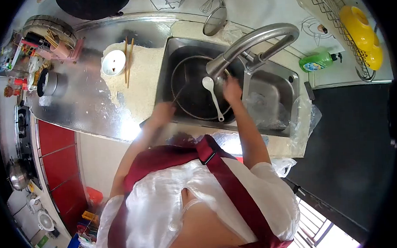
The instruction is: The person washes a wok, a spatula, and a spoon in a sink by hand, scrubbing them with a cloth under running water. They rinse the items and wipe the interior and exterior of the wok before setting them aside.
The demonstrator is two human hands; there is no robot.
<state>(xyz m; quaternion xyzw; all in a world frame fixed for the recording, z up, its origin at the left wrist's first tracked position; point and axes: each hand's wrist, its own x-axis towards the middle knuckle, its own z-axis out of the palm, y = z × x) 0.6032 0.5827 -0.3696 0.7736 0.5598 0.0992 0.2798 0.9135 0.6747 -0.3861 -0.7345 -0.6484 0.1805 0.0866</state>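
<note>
As it sits in the steel sink (187,45), the broad dark pan (191,101) looks stiff, probably heavy, slick if wet, and best held at opposite sides of its rim. The left hand (162,114) is at its near-left edge, the right hand (232,90) at its right; blur hides what either holds. The white spoon (213,97) across it seems light, easiest by its handle.

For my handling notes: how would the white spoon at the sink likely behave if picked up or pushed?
The white spoon is probably stiff: its long handle shows no sag. It looks light, being slim and small compared with the dark pan. Pushed, it may swivel or slip, as its wide end looks rounded and its surface smooth.
</note>
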